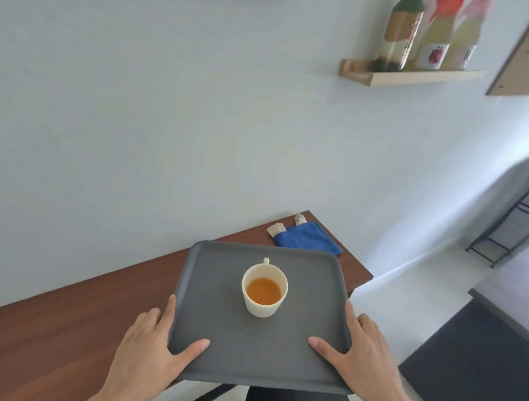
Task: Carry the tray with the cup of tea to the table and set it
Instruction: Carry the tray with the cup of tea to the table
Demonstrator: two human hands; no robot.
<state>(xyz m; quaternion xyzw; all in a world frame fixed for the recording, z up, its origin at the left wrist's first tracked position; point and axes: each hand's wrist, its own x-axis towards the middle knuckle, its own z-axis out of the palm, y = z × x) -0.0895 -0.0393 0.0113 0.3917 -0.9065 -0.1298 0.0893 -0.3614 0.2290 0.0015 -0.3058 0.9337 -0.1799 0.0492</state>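
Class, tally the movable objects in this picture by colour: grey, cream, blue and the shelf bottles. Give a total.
Grey: 1, the tray
Cream: 1, the cup
Blue: 1, the cloth
Bottles: 3
Total: 6

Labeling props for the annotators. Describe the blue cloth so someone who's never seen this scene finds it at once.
Start at the brown wooden table along the pale wall and follow it to its far corner, just beyond the grey tray with the cup of tea. The blue cloth lies folded there, two small pale packets poking out of its wall-side edge. It is the only blue thing in view.
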